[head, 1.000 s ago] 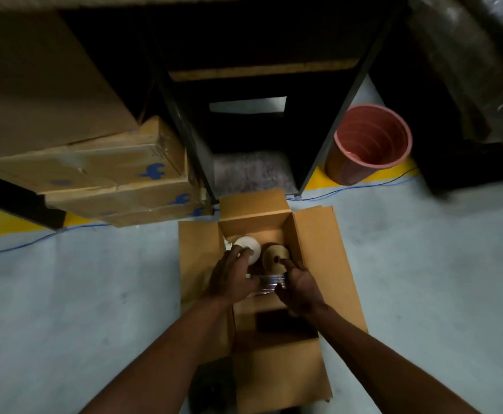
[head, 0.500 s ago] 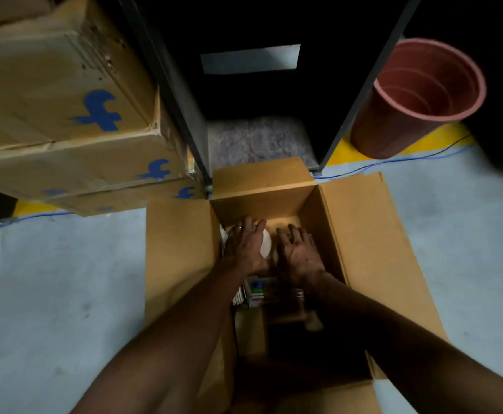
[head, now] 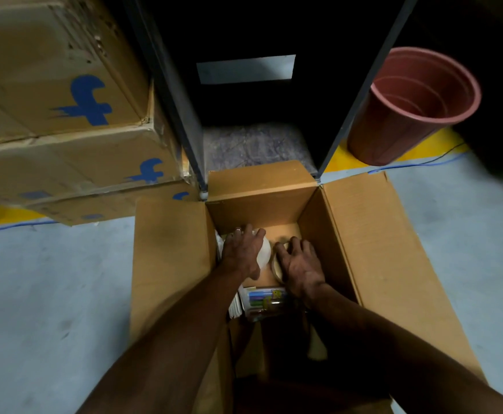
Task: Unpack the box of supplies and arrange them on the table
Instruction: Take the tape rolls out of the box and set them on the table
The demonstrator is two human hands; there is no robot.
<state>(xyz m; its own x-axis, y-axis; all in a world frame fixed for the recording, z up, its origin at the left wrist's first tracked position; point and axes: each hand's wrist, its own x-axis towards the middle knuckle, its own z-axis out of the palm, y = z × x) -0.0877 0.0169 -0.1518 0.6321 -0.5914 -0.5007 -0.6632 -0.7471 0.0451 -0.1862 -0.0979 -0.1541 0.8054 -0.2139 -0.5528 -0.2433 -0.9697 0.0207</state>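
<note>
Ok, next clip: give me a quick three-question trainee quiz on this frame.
1. True or false: both hands are inside the open cardboard box.
2. Which hand rests on the white roll? A) left hand B) right hand
3. Fill in: the reddish bucket stands to the ____ of the box.

Key: 1 true; 2 A; 3 right. Whether either grip has closed cannot be told.

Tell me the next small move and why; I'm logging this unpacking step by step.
Probably lift both rolls straight up out of the open box. The left hand already covers the white roll and the right hand the tan roll, both low inside it.
</note>
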